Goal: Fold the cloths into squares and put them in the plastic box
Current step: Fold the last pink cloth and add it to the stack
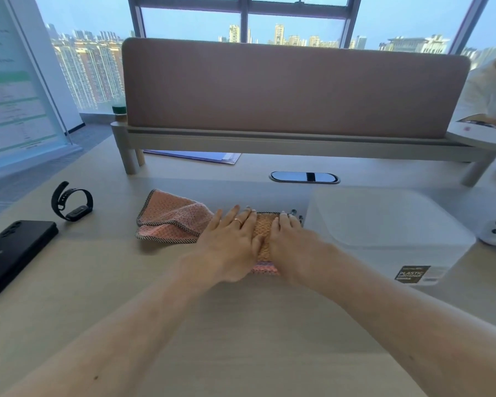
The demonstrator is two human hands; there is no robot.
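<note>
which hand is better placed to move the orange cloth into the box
Probably right. The right hand lies flat on the side of the orange cloth next to the box. The left hand presses the far side, nearer the pink cloth.

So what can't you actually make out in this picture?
Head view only:
- Orange cloth: mostly covered by the left hand and right hand, so its folded shape is unclear.
- Plastic box: frosted plastic hides whether anything is inside.
- Box label: small print too small to read.
- Black phone: cut off by the left edge.
- Wall chart: text blurred.
</note>
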